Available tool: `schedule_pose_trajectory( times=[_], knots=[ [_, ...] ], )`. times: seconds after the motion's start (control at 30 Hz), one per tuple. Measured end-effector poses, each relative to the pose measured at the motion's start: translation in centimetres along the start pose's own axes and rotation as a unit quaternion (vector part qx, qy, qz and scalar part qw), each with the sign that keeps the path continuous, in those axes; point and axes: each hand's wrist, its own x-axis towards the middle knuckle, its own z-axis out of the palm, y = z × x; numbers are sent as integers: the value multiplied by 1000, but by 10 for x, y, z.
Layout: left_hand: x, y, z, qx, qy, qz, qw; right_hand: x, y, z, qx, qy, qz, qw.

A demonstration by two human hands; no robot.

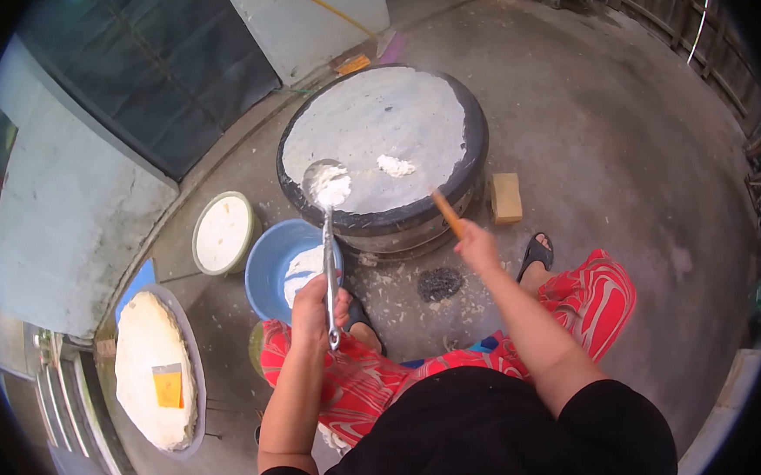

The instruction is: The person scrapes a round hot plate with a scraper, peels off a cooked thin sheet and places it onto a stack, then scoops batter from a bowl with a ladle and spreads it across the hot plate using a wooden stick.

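Observation:
My left hand (313,309) is closed around the handle of a metal ladle (328,249). White batter (334,191) fills part of the ladle's bowl, which is over the near left edge of a large round griddle (473,114). A thin pale sheet (347,118) covers most of the griddle's top, and a small white lump (396,166) rests on it. My right hand (477,247) grips a flat wooden stick (447,212), its tip at the griddle's near right rim. Under the ladle stands a blue basin (265,266) with white batter inside.
Left of the basin is a pale green tub (248,231) of white stuff. A stack of thin flatbreads (147,339) with an orange packet (168,387) on top lies at far left. A yellowish block (506,198) stands right of the griddle. Scraps litter the concrete floor (567,156).

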Motion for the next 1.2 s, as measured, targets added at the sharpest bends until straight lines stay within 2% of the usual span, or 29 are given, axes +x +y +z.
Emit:
schedule_pose_trajectory(
  times=[0.03,0.1,0.2,0.33,0.43,0.5,0.53,0.57,0.63,0.67,0.7,0.73,0.77,0.83,0.87,0.93,0.97,1.0,1.03,1.07,1.17,1.2],
  knots=[
    [7,-3,3,-1,2,0,1000,-6,3,19,-24,4,-22,999],
    [25,-9,9,63,11,2,998,-14,-40,14,18,-54,24,998],
    [45,-15,18,77,12,7,997,-11,-51,7,41,-60,5,997],
    [74,-20,37,129,48,20,990,-16,-39,10,39,-21,23,999],
    [96,-33,47,176,68,45,981,-25,-40,33,-13,-7,55,998],
    [106,-43,53,196,77,41,977,-32,-58,51,58,-80,84,992],
    [103,-43,58,184,84,37,979,-30,-67,54,164,-110,131,972],
    [101,-39,58,184,85,37,979,-29,-71,49,164,-110,131,971],
    [95,-26,52,-58,49,-49,996,-27,-79,33,137,-99,60,984],
    [90,-16,42,-197,-22,-96,976,-21,-74,28,137,-99,59,984],
    [86,-8,35,-198,-22,-94,975,-15,-67,21,147,-56,-23,987],
    [80,-1,27,-383,-131,-165,899,-11,-63,16,154,-15,-105,982],
    [73,5,24,-545,-235,-226,772,-8,-76,3,193,-24,-26,980],
    [57,17,24,-558,-267,-214,756,20,-36,10,54,104,-64,991],
    [51,23,22,-565,-283,-202,749,22,-34,11,54,104,-68,991],
    [36,37,17,-568,-301,-174,746,11,-27,14,-68,80,-3,995],
    [30,44,11,-567,-293,-156,754,-5,-33,26,-49,9,-53,997],
    [25,51,2,-552,-296,-138,767,-25,-38,33,-60,-94,-101,989],
    [20,57,-9,-538,-298,-121,779,-38,-27,47,-2,-217,-135,967],
    [15,63,-21,-522,-280,-108,798,-50,-60,32,-99,-365,-107,919],
    [1,72,-68,-465,-197,-77,860,-57,-86,14,-34,-377,-50,924],
    [-2,71,-88,-448,-159,-76,877,-48,-80,8,-27,-342,-63,937]
  ],
)
